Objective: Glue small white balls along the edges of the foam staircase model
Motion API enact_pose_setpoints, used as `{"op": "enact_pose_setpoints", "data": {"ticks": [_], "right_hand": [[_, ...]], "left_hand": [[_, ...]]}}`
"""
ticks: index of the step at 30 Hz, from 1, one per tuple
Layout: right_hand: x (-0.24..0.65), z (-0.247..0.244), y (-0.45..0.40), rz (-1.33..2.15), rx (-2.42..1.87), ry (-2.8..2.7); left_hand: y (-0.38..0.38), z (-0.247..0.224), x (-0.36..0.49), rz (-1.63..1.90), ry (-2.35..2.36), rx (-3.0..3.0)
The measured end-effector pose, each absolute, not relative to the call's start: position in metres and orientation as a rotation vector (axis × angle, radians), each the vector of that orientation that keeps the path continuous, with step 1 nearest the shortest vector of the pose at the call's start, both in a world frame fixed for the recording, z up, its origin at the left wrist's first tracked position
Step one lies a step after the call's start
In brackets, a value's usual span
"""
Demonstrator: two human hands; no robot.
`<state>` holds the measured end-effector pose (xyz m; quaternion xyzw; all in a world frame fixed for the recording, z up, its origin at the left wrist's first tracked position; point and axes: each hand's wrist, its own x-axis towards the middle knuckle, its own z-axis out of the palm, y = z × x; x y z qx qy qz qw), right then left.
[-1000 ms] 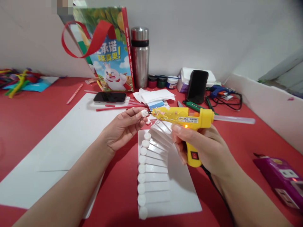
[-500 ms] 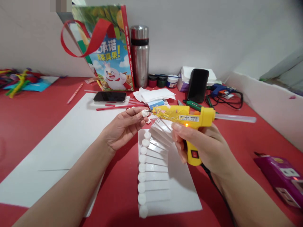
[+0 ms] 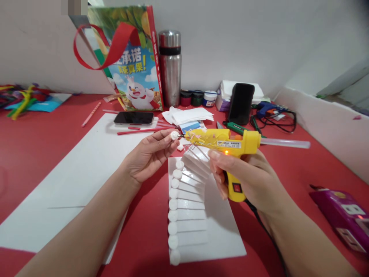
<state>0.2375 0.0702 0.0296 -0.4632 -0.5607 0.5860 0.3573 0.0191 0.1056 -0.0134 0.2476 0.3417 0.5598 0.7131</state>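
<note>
My left hand (image 3: 152, 154) pinches a small round white piece (image 3: 174, 135) between thumb and fingers. In my right hand (image 3: 245, 173) is a yellow hot glue gun (image 3: 221, 140), its orange light lit and a clear glue stick (image 3: 284, 143) poking out of the back. The gun's metal nozzle points left, at or very near the white piece; whether they touch I cannot tell. Below both hands, a white sheet (image 3: 221, 234) carries folded white strips with a column of white discs (image 3: 173, 215) along their left edge. Another small white piece (image 3: 180, 147) lies just behind my left fingers.
A large white board (image 3: 66, 181) lies at left with a phone (image 3: 134, 118) on its far end. Behind stand a gift bag (image 3: 135, 77), a steel flask (image 3: 170, 69) and small paint pots (image 3: 197, 98). A purple power strip (image 3: 343, 219) lies at right; the gun's cable (image 3: 263, 231) runs toward me.
The white piece in my left hand has shifted slightly left and up and turned a little. The glue gun has moved very slightly left. The rest stays put.
</note>
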Motion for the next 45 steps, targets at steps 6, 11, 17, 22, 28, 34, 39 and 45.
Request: {"op": "enact_pose_setpoints", "data": {"ticks": [6, 11, 17, 22, 28, 34, 39, 45], "right_hand": [[0.236, 0.034, 0.068, 1.568, -1.16, -1.307], [0.241, 0.035, 0.073, 1.517, -1.058, -1.127], [0.243, 0.031, 0.08, 1.503, -0.97, -0.999], [0.242, 0.031, 0.079, 1.509, -0.979, -0.981], [0.242, 0.031, 0.08, 1.488, -1.0, -1.003], [0.243, 0.03, 0.08, 1.498, -0.981, -0.99], [0.242, 0.028, 0.081, 1.46, -0.949, -0.992], [0.24, 0.025, 0.083, 1.442, -0.939, -0.982]], "left_hand": [[0.104, -0.012, 0.016, 1.262, 0.815, 0.688], [0.097, -0.004, 0.012, 1.212, 1.039, 1.078], [0.087, 0.002, 0.018, 1.038, 1.157, 1.422], [0.086, 0.001, 0.019, 0.992, 1.23, 1.544], [0.085, -0.001, 0.017, 0.995, 1.202, 1.559], [0.084, -0.003, 0.018, 0.969, 1.235, 1.61], [0.084, -0.002, 0.019, 0.943, 1.266, 1.675], [0.082, 0.003, 0.02, 0.912, 1.286, 1.729]]}}
